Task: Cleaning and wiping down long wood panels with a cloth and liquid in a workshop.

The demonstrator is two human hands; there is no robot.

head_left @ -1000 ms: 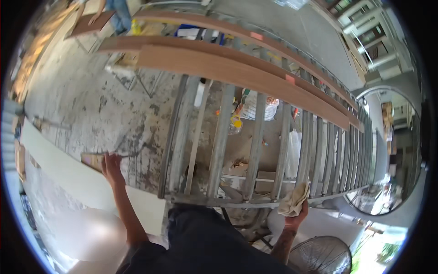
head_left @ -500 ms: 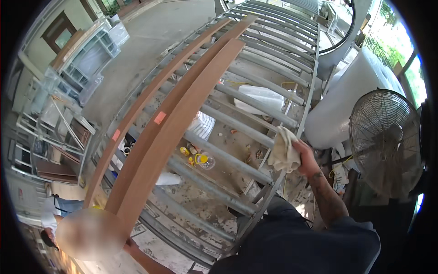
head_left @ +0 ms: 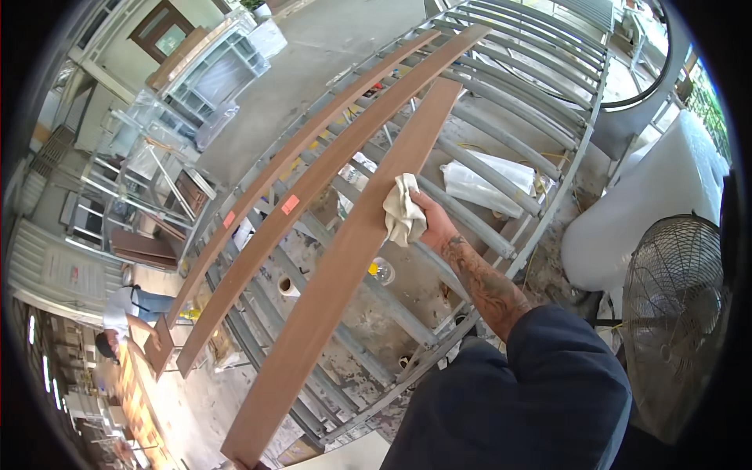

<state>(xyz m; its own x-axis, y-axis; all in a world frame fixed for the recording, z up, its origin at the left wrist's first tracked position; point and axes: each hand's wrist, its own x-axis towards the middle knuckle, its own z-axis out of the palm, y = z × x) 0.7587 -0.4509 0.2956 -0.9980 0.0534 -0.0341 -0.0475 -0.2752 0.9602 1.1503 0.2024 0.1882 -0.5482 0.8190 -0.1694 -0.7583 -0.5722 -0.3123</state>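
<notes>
A long brown board (head_left: 337, 274) slants across the metal roller rack (head_left: 462, 309), its near end raised toward me. At that near end, a sliver of my left hand (head_left: 257, 466) shows at the lower picture edge, closed on the board; most of its fingers are hidden. My right hand (head_left: 433, 219) is closed around a crumpled off-white cloth (head_left: 403, 210), which touches the right side of the board's face. Left of it lie two more long brown boards, one bearing a pinkish-orange sticker (head_left: 291, 204) and the outer one (head_left: 258, 192) bearing another.
A caged fan (head_left: 670, 313) and a big roll of clear wrap (head_left: 646, 207) stand to the right. Beyond the boards' near ends, another person (head_left: 129, 309) reaches toward a board. Under the rack are a plastic jug (head_left: 382, 270) and a wrapped white bundle (head_left: 486, 188).
My right hand has brought the cloth leftward from the rack's side onto the board. That board now lies apart from the middle one, its near end swung toward me. The view has shifted left.
</notes>
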